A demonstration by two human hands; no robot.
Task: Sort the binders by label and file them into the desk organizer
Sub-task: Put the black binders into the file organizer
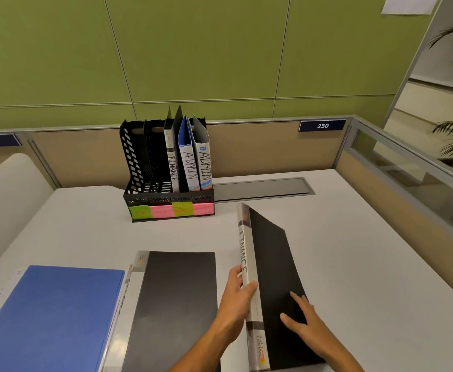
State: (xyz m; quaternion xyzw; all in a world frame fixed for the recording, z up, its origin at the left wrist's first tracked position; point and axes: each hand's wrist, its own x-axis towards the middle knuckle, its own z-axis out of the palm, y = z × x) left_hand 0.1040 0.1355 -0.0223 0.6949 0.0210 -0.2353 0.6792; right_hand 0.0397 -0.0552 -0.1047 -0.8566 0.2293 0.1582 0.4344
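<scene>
Nearest, the left hand (237,291) wraps its fingers around the spine of the FINANCE binder (269,285) while the right hand (302,322) lies on its black cover with fingers spread, tipping it spine-up near the desk's front edge, probably so the label reads before filing. Beside it a black binder (177,304) and a blue binder (50,315) lie flat toward the front-left corner, unsorted. Against the back edge the organizer (166,200) already holds one FINANCE and two ADMIN binders upright, spines outward
</scene>
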